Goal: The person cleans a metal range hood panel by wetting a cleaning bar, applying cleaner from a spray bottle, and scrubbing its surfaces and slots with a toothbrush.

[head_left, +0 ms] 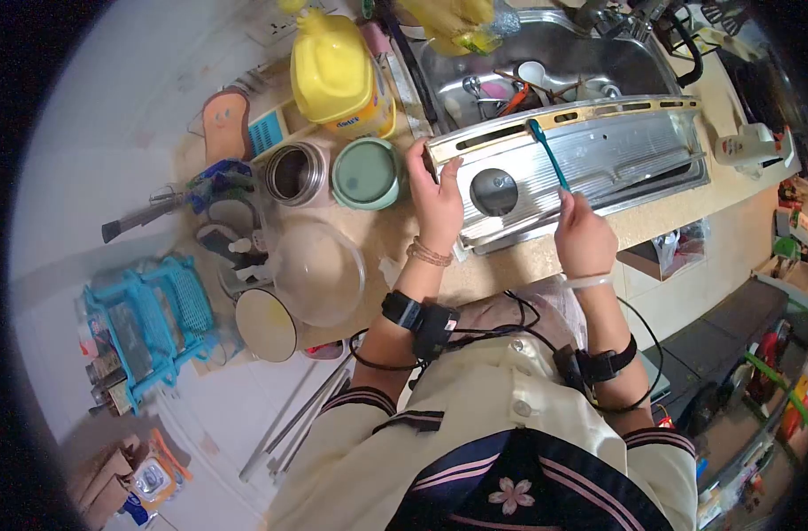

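Observation:
A long ribbed metal panel (590,159) with a round hole near its left end and slots along its yellowed far edge lies tilted across the front of the sink. My left hand (438,196) grips its left end, thumb on the near face and fingers around the edge. In my right hand (586,237) is a teal toothbrush (553,157), held by the handle. The toothbrush head rests over the slotted edge, beside one of the slots.
Behind the panel, the steel sink (634,66) holds utensils and a white cup (531,73). To the left stand a yellow jug (333,71), a green-lidded container (367,173), an open metal canister (295,174) and a clear dome (317,273). A white bottle (745,149) lies at right.

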`<action>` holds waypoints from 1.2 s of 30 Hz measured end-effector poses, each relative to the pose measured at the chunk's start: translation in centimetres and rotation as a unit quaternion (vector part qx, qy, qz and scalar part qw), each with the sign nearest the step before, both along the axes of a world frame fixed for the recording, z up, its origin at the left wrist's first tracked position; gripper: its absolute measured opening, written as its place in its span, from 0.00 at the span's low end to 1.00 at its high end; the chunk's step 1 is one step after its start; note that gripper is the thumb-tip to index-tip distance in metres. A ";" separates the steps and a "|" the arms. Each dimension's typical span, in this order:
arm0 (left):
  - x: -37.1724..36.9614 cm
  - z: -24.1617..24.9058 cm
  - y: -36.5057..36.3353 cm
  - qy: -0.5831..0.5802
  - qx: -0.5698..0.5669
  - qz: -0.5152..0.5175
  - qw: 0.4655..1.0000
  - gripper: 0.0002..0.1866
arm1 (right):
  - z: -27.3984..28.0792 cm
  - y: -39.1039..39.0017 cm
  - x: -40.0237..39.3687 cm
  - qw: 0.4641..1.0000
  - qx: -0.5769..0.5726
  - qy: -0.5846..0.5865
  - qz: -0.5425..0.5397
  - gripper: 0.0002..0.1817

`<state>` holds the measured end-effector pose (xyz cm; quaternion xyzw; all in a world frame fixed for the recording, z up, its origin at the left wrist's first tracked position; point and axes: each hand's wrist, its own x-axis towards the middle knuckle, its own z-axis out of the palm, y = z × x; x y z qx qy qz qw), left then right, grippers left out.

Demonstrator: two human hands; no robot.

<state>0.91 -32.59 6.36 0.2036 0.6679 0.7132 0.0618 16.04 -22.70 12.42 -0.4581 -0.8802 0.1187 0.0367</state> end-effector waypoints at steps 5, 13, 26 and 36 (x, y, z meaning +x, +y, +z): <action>0.5 0.5 -0.1 0.006 -0.007 0.006 1.000 0.21 | 0.0 -2.7 -0.8 0.995 0.018 0.013 0.101 0.17; 0.1 0.4 -0.4 -0.016 -0.016 -0.026 0.999 0.22 | -0.4 -1.6 -0.7 0.995 0.051 0.010 0.085 0.19; 0.5 -0.5 -0.2 0.009 -0.016 0.012 1.000 0.22 | 0.5 -1.8 -0.6 0.996 0.035 -0.018 0.081 0.16; 0.5 0.0 -0.1 -0.004 0.003 -0.001 1.000 0.22 | 0.8 -0.1 -0.1 1.000 -0.005 0.001 0.027 0.18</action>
